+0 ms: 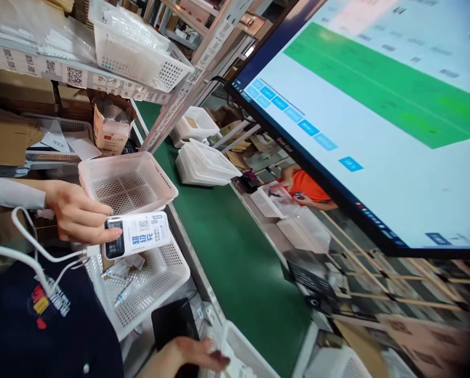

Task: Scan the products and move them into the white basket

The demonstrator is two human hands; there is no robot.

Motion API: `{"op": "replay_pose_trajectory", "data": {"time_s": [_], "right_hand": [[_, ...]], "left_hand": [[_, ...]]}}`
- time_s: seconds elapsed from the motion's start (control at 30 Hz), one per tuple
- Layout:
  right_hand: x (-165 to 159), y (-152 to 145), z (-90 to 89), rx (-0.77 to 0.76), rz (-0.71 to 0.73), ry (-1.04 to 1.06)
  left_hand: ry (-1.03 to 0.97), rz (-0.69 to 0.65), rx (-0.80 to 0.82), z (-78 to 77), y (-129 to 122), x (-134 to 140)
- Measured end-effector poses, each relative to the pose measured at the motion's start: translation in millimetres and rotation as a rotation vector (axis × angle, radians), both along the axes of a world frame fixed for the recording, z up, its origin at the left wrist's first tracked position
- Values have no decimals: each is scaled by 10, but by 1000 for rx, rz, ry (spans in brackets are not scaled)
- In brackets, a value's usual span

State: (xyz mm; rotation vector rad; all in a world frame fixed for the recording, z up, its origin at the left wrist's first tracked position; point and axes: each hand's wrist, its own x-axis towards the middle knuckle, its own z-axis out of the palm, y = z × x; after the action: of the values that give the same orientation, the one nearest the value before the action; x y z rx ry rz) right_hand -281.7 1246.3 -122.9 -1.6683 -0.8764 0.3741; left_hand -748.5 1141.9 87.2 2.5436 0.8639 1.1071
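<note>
My left hand is closed on a white power bank with a dark end panel and blue printed characters. A white cable runs from the power bank's near end back toward my chest. Under it sits a white mesh basket holding small packets and bits of card. Another white basket, with no contents visible, stands just behind. At the bottom of the view my right hand, slightly blurred, has its fingers stretched out beside a white bin and over a flat black object.
A green conveyor belt runs diagonally past the baskets, with stacked white baskets on it. A large monitor hangs at upper right. Shelving with a filled basket stands at upper left. Across the belt, a person in orange handles something.
</note>
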Motion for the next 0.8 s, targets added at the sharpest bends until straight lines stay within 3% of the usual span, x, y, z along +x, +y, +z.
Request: {"op": "replay_pose_trajectory", "data": {"time_s": [0.07,0.1,0.17,0.2,0.23,0.3,0.4,0.47,0.53,0.63,0.7,0.8], "right_hand": [[-411,-23,414,74,178,160],[-628,-57,616,87,437,420],[-1036,-137,968,-133,970,808],[-1208,-178,1101,-267,1141,914],[-1352,-219,1200,-339,1208,954],[-1549,-315,1298,-376,1181,956],[-1696,-515,1299,-147,909,919],[-1778,-662,1298,27,750,919],[-1884,-789,1331,104,675,924],[-2056,-923,1410,94,619,929],[-2153,-999,1432,86,599,961],[-2281,-1118,1382,144,589,1049]], "left_hand": [[-5,-91,11,82,94,91],[-17,-130,-17,101,148,137],[-81,-167,-188,86,258,206],[-115,-165,-306,54,311,221],[-139,-156,-411,11,360,221],[-170,-114,-496,-84,436,186],[-258,-19,-355,-200,476,146],[-341,-34,-324,-265,472,209],[-487,-129,-439,-336,483,360],[-779,-225,-656,-420,583,651],[-871,-262,-705,-405,678,805],[-838,-263,-686,-249,718,923]]}}
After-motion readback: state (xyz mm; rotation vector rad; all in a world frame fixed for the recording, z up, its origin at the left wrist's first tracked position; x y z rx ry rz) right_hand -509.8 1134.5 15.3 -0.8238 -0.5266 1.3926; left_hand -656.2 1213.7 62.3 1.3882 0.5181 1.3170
